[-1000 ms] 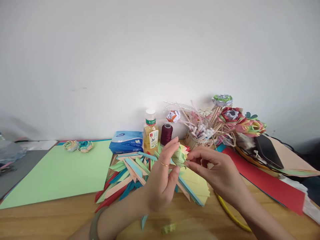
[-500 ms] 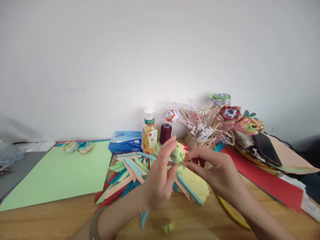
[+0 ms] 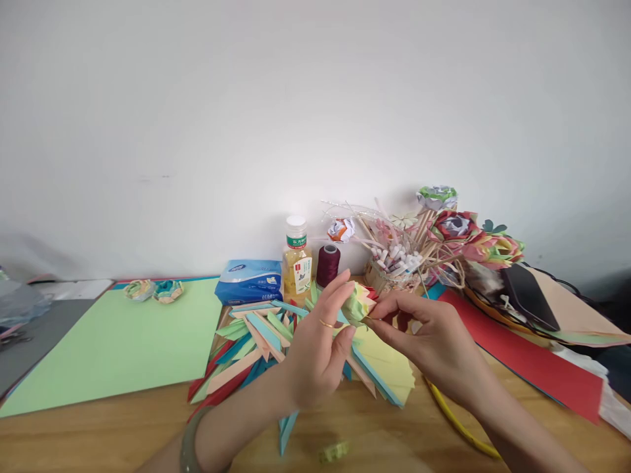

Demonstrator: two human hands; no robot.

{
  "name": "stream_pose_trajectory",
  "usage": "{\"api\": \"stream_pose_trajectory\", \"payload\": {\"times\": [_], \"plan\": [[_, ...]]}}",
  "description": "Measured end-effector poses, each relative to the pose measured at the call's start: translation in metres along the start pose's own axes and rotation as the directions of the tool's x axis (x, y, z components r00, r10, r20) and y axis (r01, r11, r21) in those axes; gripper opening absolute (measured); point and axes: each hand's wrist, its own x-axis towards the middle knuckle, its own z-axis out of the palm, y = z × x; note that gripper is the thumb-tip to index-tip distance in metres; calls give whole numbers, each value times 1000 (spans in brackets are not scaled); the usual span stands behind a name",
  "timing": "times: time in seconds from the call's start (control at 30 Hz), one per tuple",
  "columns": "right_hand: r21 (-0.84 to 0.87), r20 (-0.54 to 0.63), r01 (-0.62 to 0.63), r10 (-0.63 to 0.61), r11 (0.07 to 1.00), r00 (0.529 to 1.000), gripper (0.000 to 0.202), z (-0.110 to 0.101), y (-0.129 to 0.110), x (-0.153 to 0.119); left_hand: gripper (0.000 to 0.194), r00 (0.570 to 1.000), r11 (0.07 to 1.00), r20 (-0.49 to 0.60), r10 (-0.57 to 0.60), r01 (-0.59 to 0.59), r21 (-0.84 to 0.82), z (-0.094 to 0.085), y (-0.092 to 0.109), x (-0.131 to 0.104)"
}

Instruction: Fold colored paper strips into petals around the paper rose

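"Pale green and yellow folded paper: is that one flower [image 3: 355,310]?"

"Yes, one, cupped like a bud, its petals pointed and overlapping. It sits right of centre, above the table [image 3: 98,433], between two hands."

"How is it gripped?"

"The left hand [image 3: 315,351] holds it from the left, long fingers straight, thumb low by the base. The right hand [image 3: 434,332] has thumb and forefinger pinched on its right edge."

"And beneath?"

"Folded strips [image 3: 234,373], flat and sharp-ended, in red, blue, green and peach, too overlapped to count, on smooth-grained wood."

"What's along the far side?"

"One clear bottle [image 3: 298,263], one maroon spool [image 3: 328,264] of thread, one soft blue pack [image 3: 250,281]. Right of those, one basket [image 3: 379,281], with at least four large paper blooms [image 3: 453,228] about it."

"Far left?"

"Two round, crimped rosettes [image 3: 168,290], side by side on a flat green sheet [image 3: 123,341]."
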Motion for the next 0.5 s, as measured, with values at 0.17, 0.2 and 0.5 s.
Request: {"api": "stream_pose_trajectory", "payload": {"times": [0.17,0.2,0.5], "plan": [[-27,-10,-15,14,1000,1000,13,2,4,1,47,994,990,-28,-108,105,-94,-1,-3,2],[-22,-10,-17,17,1000,1000,12,2,4,1,45,992,988,-43,-118,113,-102,0,-3,3],[65,39,-40,37,997,999,12,3,8,2,44,991,986,-107,-83,66,-151,3,-11,2]]}}
